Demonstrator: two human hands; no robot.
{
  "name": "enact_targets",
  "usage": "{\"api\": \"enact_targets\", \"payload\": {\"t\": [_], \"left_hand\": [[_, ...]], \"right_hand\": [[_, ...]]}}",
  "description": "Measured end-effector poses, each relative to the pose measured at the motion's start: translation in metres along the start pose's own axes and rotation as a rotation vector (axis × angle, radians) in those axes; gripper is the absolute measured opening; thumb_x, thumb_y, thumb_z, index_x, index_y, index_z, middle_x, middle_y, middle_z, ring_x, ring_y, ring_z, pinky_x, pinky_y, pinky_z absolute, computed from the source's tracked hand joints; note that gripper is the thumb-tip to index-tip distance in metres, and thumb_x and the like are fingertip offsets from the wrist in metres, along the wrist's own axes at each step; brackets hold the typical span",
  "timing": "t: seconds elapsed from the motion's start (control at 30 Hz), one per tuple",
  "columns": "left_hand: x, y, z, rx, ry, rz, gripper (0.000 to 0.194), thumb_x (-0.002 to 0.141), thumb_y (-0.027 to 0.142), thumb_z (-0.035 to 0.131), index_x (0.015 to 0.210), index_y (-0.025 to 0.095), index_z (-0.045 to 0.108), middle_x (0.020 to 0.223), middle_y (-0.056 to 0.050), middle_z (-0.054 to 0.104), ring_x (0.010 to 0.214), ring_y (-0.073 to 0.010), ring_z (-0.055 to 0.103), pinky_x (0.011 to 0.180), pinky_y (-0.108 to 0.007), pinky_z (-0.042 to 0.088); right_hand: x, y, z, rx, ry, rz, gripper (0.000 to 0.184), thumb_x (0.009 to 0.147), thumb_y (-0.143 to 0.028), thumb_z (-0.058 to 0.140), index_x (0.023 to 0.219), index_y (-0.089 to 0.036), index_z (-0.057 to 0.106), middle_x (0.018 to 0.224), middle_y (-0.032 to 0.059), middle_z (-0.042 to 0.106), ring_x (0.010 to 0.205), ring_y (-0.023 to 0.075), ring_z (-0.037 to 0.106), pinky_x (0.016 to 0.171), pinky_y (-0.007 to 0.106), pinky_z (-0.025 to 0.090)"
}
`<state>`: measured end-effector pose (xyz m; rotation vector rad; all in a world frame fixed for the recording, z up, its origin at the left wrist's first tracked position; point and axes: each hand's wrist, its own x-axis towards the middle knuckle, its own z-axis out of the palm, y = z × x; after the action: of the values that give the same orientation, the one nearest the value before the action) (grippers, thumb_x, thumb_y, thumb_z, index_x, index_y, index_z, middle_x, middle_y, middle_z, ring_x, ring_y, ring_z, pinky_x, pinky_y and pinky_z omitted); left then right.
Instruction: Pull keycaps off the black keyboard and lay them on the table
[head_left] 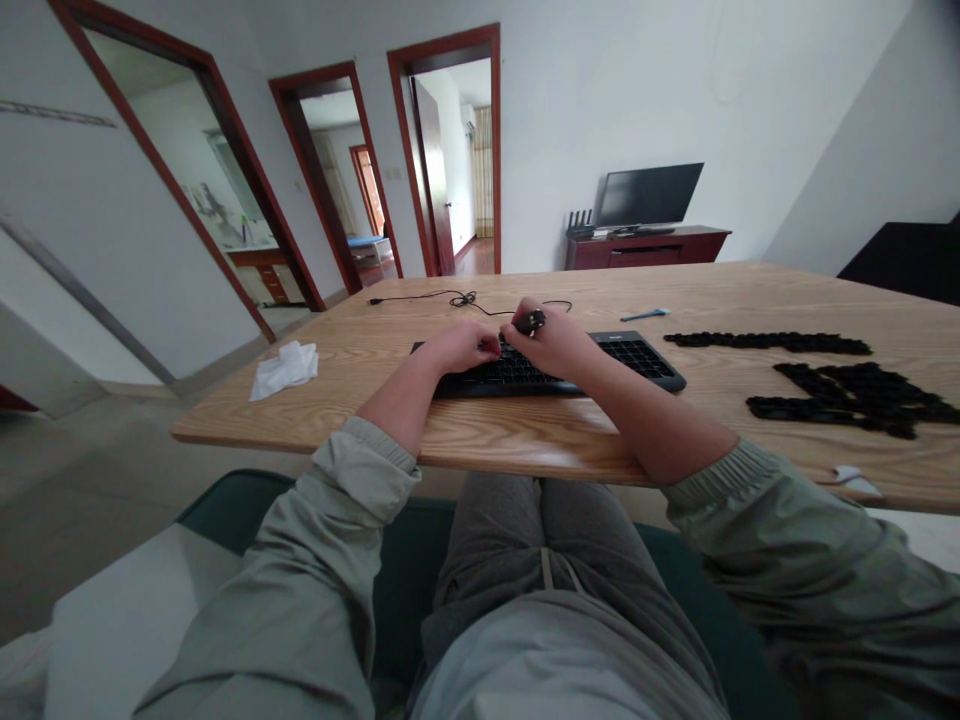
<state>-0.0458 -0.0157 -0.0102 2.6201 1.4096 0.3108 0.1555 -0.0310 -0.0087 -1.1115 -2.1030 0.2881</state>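
A black keyboard [639, 358] lies near the table's front edge, and its bare key grid shows to the right of my hands. My right hand [541, 340] is closed around a black-handled tool [532, 321], its handle end sticking up out of the fist. The tool's working tip is hidden behind the fingers, low over the keyboard. Close by on the left, my left hand [466, 348] rests at the keyboard with its fingertips pinched together. Whatever sits between those fingertips is too small to make out.
Loose black keycaps lie in a long row [765, 343] and a cluster [855, 395] on the right. A blue brush [645, 314] lies behind the keyboard, near a coiled cable [463, 299]. Crumpled white tissue [285, 370] is on the left; a white scrap [856, 480] lies front right.
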Motion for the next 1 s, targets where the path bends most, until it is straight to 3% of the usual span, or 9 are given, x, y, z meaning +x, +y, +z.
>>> {"api": "enact_targets", "payload": {"t": [0.3, 0.5, 0.8, 1.0], "left_hand": [[0.004, 0.013, 0.001, 0.166, 0.019, 0.043, 0.024, 0.088, 0.025, 0.056, 0.097, 0.022, 0.077, 0.098, -0.004, 0.076, 0.088, -0.0184, 0.065, 0.081, -0.027, 0.047], [0.005, 0.015, 0.003, 0.21, -0.008, 0.064, 0.026, 0.087, 0.026, 0.055, 0.097, 0.021, 0.078, 0.096, -0.006, 0.076, 0.084, -0.0198, 0.065, 0.076, -0.029, 0.047], [0.004, 0.016, 0.004, 0.074, -0.01, 0.047, 0.024, 0.086, 0.034, 0.061, 0.099, 0.021, 0.077, 0.096, -0.005, 0.076, 0.083, -0.0176, 0.065, 0.077, -0.028, 0.047], [0.0, 0.012, -0.001, -0.002, 0.018, -0.017, 0.027, 0.085, 0.036, 0.063, 0.101, 0.019, 0.076, 0.095, -0.005, 0.076, 0.081, -0.0168, 0.065, 0.076, -0.028, 0.048]], "right_hand": [[0.005, 0.028, -0.011, 0.059, -0.077, 0.126, 0.014, 0.084, -0.033, 0.053, 0.078, -0.021, 0.054, 0.071, 0.0053, 0.061, 0.07, 0.0217, 0.055, 0.067, 0.034, 0.039], [-0.003, 0.029, -0.013, 0.066, -0.072, 0.017, 0.014, 0.084, -0.035, 0.055, 0.084, -0.021, 0.053, 0.082, 0.0057, 0.065, 0.077, 0.0211, 0.056, 0.071, 0.033, 0.042], [-0.007, 0.033, -0.027, 0.11, -0.146, -0.061, 0.013, 0.08, -0.032, 0.059, 0.088, -0.021, 0.059, 0.083, 0.0036, 0.066, 0.078, 0.0193, 0.057, 0.071, 0.032, 0.043], [-0.008, 0.051, -0.016, 0.235, -0.087, 0.002, 0.023, 0.078, -0.037, 0.065, 0.094, -0.02, 0.066, 0.092, 0.0052, 0.069, 0.081, 0.0191, 0.059, 0.075, 0.033, 0.046]]}}
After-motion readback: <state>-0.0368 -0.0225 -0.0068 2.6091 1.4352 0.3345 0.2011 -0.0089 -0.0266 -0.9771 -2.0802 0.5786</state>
